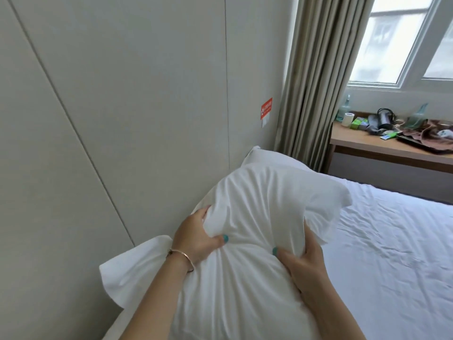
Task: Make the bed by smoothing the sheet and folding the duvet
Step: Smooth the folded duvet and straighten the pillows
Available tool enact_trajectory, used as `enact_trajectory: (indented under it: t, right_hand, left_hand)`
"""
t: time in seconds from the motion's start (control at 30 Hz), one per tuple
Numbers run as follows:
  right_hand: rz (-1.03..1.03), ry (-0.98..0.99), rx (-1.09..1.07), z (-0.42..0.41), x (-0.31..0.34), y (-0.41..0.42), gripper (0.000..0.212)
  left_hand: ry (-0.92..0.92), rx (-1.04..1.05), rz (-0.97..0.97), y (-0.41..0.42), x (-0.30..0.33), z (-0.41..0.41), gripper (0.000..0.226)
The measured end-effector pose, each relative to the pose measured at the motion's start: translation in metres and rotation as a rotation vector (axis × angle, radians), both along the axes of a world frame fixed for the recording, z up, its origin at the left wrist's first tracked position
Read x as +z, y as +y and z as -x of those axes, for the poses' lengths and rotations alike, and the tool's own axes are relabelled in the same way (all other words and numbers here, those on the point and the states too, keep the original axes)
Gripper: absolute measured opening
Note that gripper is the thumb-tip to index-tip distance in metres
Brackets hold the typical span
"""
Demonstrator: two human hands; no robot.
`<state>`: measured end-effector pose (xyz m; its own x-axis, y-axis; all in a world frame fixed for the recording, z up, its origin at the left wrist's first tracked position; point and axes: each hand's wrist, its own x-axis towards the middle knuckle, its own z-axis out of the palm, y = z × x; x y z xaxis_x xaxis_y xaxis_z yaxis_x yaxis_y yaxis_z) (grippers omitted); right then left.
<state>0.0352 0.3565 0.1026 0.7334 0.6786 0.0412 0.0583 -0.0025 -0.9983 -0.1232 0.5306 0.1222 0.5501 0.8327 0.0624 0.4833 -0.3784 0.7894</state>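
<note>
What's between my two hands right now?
In the head view, a bunched stretch of the white fabric pillow lies between the left hand and the right hand; both grip it.

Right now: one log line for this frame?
left hand: grips pillow | right hand: grips pillow | second pillow: at wall | sheet: wrinkled

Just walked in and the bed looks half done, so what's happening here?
A person is gripping a white pillow with both hands, left hand and right hand, holding it near the wall at the head of the bed. A second pillow lies behind it. The white sheet is still wrinkled.
</note>
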Motion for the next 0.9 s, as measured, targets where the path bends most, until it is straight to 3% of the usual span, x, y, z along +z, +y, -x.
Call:
enact_trajectory:
  t: [0.1, 0.3, 0.53, 0.73, 0.83, 0.9]
  right_hand:
    - [-0.031, -0.001, 0.028, 0.049, 0.014, -0.035, 0.086]
    - [-0.08, -0.073, 0.039, 0.165, 0.055, -0.103, 0.082]
    - [-0.114, -0.216, 0.067, 0.313, 0.088, -0.158, 0.084]
    - [-0.09, -0.139, 0.113, 0.426, 0.053, -0.207, 0.083]
    - [0.075, -0.075, 0.141, 0.461, -0.005, -0.223, 0.089]
    - [0.251, -0.026, 0.199, 0.477, -0.041, -0.235, 0.097]
  left_hand:
    - [-0.011, -0.035, -0.022, -0.035, 0.022, 0.048, 0.065]
    - [-0.096, -0.053, -0.086, -0.105, 0.068, 0.173, 0.044]
    - [-0.237, -0.045, -0.085, -0.174, 0.106, 0.339, 0.051]
    - [-0.315, -0.021, 0.009, -0.217, 0.054, 0.457, 0.063]
    - [-0.185, -0.006, 0.12, -0.224, -0.003, 0.502, 0.075]
    - [0.085, -0.013, 0.149, -0.226, -0.041, 0.525, 0.089]
